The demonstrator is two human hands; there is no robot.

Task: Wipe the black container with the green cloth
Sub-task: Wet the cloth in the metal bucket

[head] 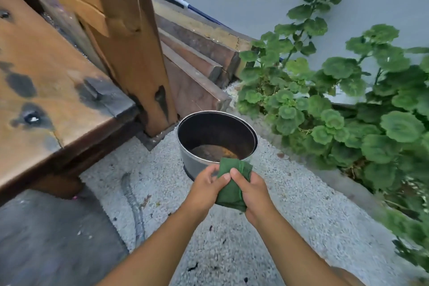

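the black container (210, 131) sits mouth up on the gravel (294, 204); just on its near side the left hand (204, 187) and the right hand (254, 194) both pinch the folded green cloth (232, 191); best to keep it folded flat, then rub round the rim and inside wall

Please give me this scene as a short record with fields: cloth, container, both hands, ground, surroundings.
cloth: folded green cloth, held by both hands
container: round black metal container, upright, open, rusty bottom
left hand: pinches the cloth's left edge
right hand: grips its right side
contact: cloth overlaps the near rim; touch cannot be told
ground: pale gravel
surroundings: wooden bench left, leafy green plant right
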